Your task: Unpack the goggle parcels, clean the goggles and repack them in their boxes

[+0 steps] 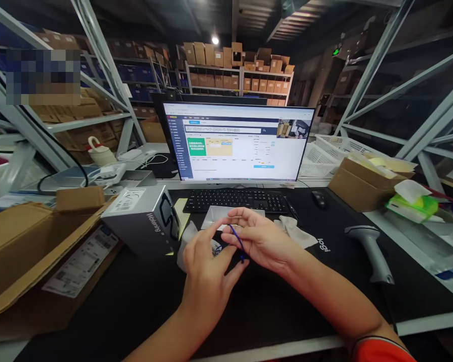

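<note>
Over the black desk mat, my right hand (264, 240) has its fingers closed on a thin dark-blue cord (237, 236) with a small knot or bead at its lower end. My left hand (206, 264) meets it from the other side, curled, with fingertips and thumb against the same cord. Part of the cord is hidden by the fingers. Just behind the left hand lies a crumpled clear plastic bag (189, 236). A shallow grey-white box or tray (211, 215) is partly covered by the hands, and a pale cloth pouch (300, 234) rests to the right.
On the left are a silver-grey box (136, 221) and an opened cardboard carton (79, 256). Behind the hands stand a keyboard (241, 198) and monitor (234, 146). To the right are a mouse (318, 199), a barcode scanner (372, 254), a cardboard box (357, 186) and a tissue pack (411, 203).
</note>
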